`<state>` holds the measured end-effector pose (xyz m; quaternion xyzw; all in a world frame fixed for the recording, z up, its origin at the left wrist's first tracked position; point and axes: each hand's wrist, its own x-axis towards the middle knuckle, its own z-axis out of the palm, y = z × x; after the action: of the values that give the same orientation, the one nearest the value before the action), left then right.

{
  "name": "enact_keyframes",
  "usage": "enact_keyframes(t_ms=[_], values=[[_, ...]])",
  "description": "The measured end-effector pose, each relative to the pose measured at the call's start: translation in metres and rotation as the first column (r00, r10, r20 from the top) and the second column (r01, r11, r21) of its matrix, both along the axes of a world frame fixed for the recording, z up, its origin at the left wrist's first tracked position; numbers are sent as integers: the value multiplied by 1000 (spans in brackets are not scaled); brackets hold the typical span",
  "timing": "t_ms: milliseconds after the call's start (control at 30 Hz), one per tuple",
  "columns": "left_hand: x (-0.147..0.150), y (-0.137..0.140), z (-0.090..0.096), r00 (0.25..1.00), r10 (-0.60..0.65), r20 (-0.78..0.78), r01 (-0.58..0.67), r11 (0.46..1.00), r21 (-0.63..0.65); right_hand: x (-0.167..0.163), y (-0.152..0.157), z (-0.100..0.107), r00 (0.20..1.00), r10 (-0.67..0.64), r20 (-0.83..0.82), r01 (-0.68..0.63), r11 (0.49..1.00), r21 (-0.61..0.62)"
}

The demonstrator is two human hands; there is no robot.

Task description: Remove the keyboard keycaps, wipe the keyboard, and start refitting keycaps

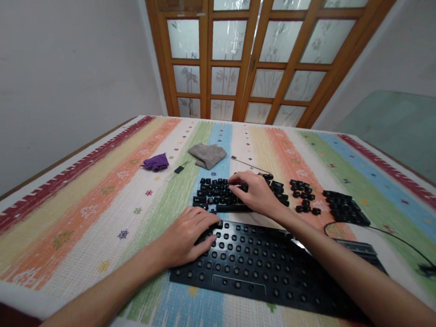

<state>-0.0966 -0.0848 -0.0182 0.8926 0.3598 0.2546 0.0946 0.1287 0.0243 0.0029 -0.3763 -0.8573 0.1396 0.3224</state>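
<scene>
A black keyboard base (248, 265) with rows of bare key sockets lies on the table in front of me. My left hand (194, 234) rests over its top left corner, thumb and fingers apart, fingertips by a single keycap (219, 224) there. Behind the base, loose black keycaps (210, 190) are laid out in rough rows, with a long space bar (232, 208) along their near side. My right hand (255, 191) reaches across the base into these rows. Its thumb and index finger pinch close together at a keycap, which they partly hide.
More keycaps (303, 189) and a keycap block (345, 207) lie to the right, near a black cable (395, 234). Farther back are a grey cloth (207, 155), a purple cloth (156, 162), a small black piece (179, 170) and a thin rod (251, 164).
</scene>
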Motion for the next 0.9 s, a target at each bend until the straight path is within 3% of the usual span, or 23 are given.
enact_keyframes(t_ms=[167, 333, 600, 900], values=[[-2, 1, -3, 999, 36, 39, -34, 998, -43, 5, -45, -5, 990, 93, -102, -103, 990, -95], [-2, 3, -3, 995, 33, 96, -24, 995, -97, 5, -71, -9, 981, 162, -104, -172, 979, -104], [-1, 12, -3, 993, 31, 112, -20, 995, -102, 7, -78, -19, 976, 191, -105, -199, 977, -74], [6, 26, 9, 998, -64, 26, 66, 995, -71, 6, -80, -24, 975, 180, -128, -186, 982, -36]])
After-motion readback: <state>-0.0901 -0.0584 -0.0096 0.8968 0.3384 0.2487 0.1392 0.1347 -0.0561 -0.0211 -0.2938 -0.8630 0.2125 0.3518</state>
